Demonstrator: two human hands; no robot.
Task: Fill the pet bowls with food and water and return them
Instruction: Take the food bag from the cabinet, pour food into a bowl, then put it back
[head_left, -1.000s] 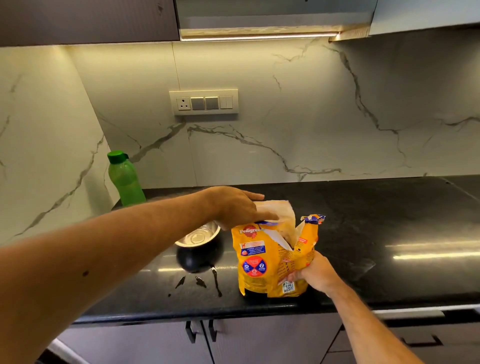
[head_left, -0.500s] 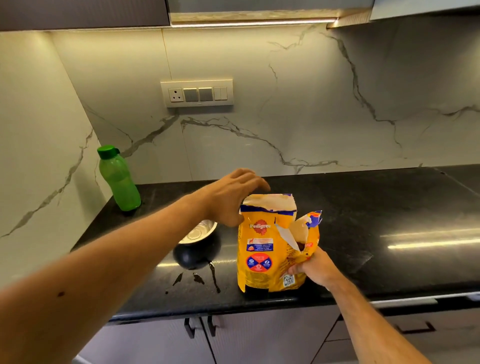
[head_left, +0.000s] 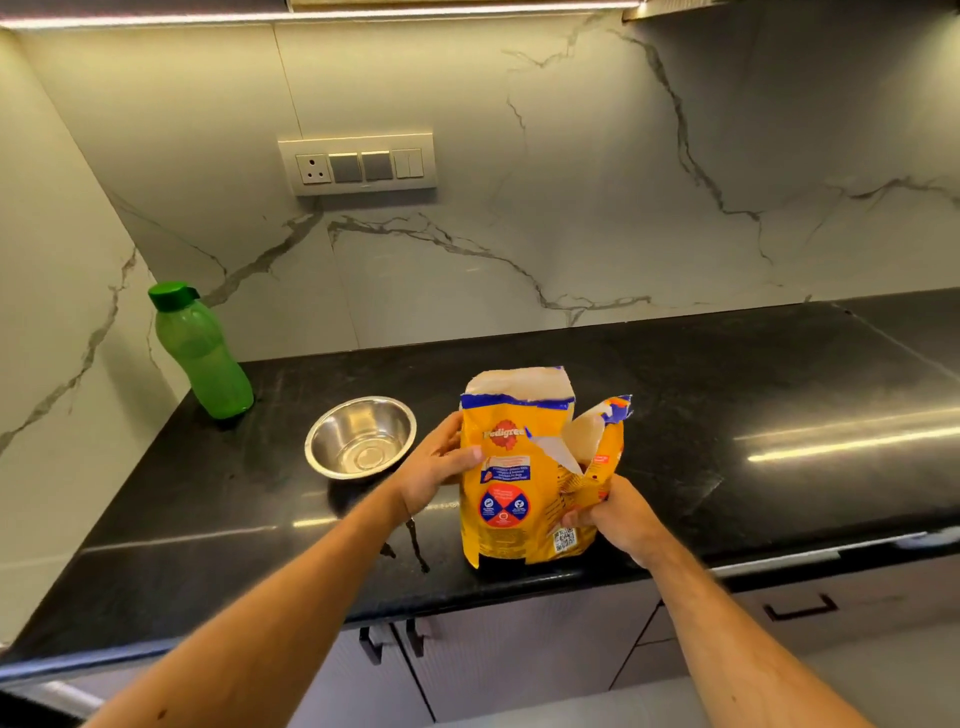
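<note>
Near the black counter's (head_left: 779, 374) front edge, left hand (head_left: 434, 467) and right hand (head_left: 618, 517) clasp the torn yellow dog-food bag (head_left: 511, 467); next, probably tipping kibble into the empty steel bowl (head_left: 361, 436).

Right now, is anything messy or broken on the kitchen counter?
Yes. The yellow pet food bag has a ragged, torn top rather than a neat opening. Dark streaks like spilled liquid mark the black counter near its front edge, just left of the bag. The steel bowl looks empty and undamaged.

Food bag (head_left: 519, 488): yellow, torn open at the top, stood upright near the counter's front edge.
Bowl (head_left: 360, 435): steel, empty, set just left of it.
</note>
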